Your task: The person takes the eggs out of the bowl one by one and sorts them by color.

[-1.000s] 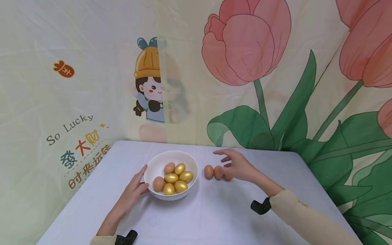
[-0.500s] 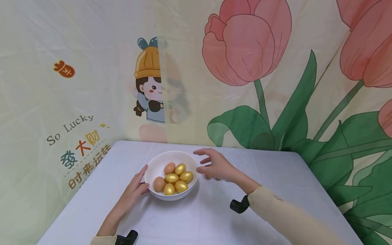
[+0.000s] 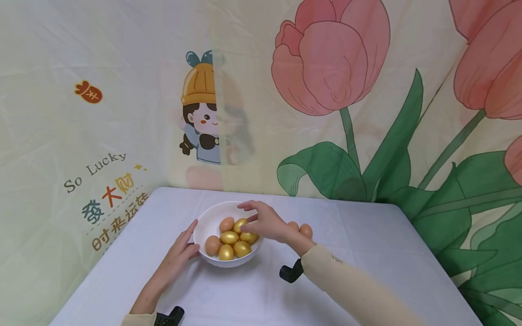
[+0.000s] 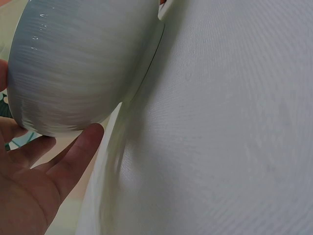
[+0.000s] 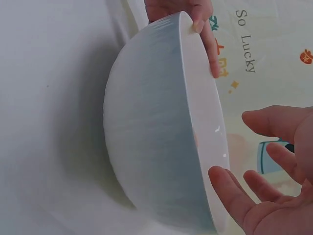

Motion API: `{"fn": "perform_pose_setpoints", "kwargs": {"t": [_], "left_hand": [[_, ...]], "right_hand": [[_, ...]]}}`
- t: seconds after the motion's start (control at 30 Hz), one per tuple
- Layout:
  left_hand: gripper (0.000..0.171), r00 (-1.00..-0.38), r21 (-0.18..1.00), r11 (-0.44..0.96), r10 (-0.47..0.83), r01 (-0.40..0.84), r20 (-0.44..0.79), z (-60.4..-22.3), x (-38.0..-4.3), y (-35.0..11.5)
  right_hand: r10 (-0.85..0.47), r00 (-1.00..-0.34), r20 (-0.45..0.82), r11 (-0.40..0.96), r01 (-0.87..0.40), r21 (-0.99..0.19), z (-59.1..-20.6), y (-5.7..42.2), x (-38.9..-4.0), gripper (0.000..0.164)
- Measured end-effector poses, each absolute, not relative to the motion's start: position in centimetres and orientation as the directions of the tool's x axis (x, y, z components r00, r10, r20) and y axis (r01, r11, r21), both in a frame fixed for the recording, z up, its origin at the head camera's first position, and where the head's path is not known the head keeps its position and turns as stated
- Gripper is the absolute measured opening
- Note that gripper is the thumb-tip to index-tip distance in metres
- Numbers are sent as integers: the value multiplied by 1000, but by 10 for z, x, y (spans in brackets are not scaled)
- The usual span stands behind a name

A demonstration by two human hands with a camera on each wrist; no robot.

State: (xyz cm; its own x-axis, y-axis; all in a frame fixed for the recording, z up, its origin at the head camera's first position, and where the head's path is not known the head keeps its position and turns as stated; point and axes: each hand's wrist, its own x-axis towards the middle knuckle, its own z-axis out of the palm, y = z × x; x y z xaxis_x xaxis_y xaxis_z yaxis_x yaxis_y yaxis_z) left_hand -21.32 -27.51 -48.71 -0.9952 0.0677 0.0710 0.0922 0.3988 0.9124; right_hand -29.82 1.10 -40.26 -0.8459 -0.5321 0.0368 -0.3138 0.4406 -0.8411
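Observation:
A white bowl (image 3: 208, 218) stands on the table holding several gold eggs (image 3: 229, 237) and two brown eggs (image 3: 212, 245). My left hand (image 3: 179, 248) rests against its left side; in the left wrist view, fingers (image 4: 80, 156) touch the outer wall. Over the bowl's right rim hovers my right hand (image 3: 265, 222), fingers spread. Nothing lies between those fingers (image 5: 230, 193) in the right wrist view. Brown eggs (image 3: 306, 231) lie on the table to the right, partly behind my right hand and wrist.
A white cloth covers the table (image 3: 228, 294). Behind it hangs a printed backdrop (image 3: 253, 181) with tulips, lettering and a cartoon figure. A black device (image 3: 291, 273) sits at my right wrist, another black device (image 3: 170, 317) at my left.
My right hand has moved left from above the brown eggs on the table to over the bowl's right rim. My left hand stays at the bowl's side.

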Motion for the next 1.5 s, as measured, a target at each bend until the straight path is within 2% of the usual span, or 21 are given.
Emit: {"fn": "perform_pose_setpoints", "kwargs": {"t": [0.5, 1.0, 1.27, 1.5], "left_hand": [[71, -995, 910, 403, 66, 97, 77, -488, -214, -275], [70, -994, 916, 387, 75, 104, 81, -488, -214, -275], [70, -992, 916, 383, 81, 118, 93, -488, -214, -276], [70, -989, 918, 369, 79, 147, 126, -488, -213, -276]], "right_hand": [[-496, -868, 9, 447, -264, -855, -427, -28, -309, 57], [-443, -895, 49, 613, -343, -712, -431, -48, -315, 55], [-490, -868, 79, 449, -329, -831, -441, -62, -315, 50], [-490, -865, 108, 464, -363, -808, -448, -73, -313, 48]]}}
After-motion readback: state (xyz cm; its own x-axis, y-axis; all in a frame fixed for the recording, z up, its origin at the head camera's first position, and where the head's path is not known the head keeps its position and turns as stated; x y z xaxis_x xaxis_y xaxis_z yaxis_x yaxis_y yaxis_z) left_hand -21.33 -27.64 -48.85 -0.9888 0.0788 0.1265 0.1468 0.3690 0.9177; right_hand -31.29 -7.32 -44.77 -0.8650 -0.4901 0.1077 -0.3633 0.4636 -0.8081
